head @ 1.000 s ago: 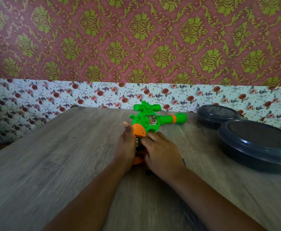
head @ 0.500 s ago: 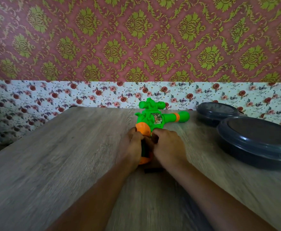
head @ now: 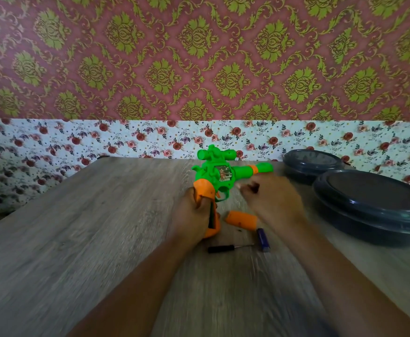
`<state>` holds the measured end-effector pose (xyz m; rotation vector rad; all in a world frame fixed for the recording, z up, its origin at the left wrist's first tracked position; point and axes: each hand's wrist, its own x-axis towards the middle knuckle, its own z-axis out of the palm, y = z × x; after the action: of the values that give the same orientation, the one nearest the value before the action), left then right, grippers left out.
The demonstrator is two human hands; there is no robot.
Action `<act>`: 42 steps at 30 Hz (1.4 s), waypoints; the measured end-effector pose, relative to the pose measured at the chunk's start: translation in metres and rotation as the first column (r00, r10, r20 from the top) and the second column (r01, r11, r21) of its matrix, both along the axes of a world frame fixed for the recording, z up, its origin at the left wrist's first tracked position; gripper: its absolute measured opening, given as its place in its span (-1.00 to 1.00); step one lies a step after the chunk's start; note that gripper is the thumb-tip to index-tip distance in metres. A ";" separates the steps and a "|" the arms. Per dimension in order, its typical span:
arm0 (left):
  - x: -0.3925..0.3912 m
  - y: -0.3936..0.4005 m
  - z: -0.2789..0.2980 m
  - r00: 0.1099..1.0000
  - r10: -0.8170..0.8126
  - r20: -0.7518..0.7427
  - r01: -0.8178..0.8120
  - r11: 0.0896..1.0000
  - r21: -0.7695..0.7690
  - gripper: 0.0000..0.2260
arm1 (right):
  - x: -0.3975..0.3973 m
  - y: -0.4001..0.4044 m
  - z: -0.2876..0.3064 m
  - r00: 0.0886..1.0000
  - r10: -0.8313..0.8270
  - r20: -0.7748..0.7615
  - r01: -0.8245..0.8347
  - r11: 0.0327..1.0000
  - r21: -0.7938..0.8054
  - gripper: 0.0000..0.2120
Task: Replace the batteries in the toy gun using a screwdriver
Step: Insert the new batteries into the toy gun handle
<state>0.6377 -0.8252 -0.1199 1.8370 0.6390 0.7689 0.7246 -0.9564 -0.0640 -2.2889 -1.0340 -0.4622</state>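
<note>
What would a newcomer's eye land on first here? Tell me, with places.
The bright green and orange toy gun stands at mid-table, its grip held by the left hand. The blurred right hand hovers beside it, above an orange cover, a small screwdriver and a blue battery. Two dark lidded containers sit at the right edge.

Grey wood-grain table (head: 77, 239) against wall; red-and-green damask wallpaper (head: 199, 57) above white floral strip (head: 77, 139).

Two dark lidded containers (head: 374, 205), seemingly.
</note>
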 end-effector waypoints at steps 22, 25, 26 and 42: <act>0.006 0.005 -0.005 1.000 -0.004 0.016 0.006 0.993 -0.120 -0.63 | 0.008 -0.030 0.009 0.883 -0.042 -0.467 -0.276 0.759 -0.590 -0.86; 0.005 0.006 -0.005 1.000 -0.009 0.005 0.009 0.991 -0.133 -0.65 | 0.009 -0.033 0.011 0.874 0.045 -0.483 -0.319 0.803 -0.503 -0.89; 0.005 0.005 -0.004 1.000 -0.010 0.007 0.011 0.991 -0.131 -0.65 | 0.010 -0.034 0.013 0.864 0.100 -0.494 -0.349 0.826 -0.443 -0.88; -0.001 -0.001 0.003 1.000 0.016 -0.017 -0.015 0.999 0.047 -0.83 | -0.017 0.001 -0.012 0.818 0.446 -0.363 -0.463 0.885 0.044 -0.81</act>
<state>0.6371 -0.8259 -0.1174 1.8856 0.6521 0.7852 0.7077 -0.9558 -0.0758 -1.9606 -1.3456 0.1830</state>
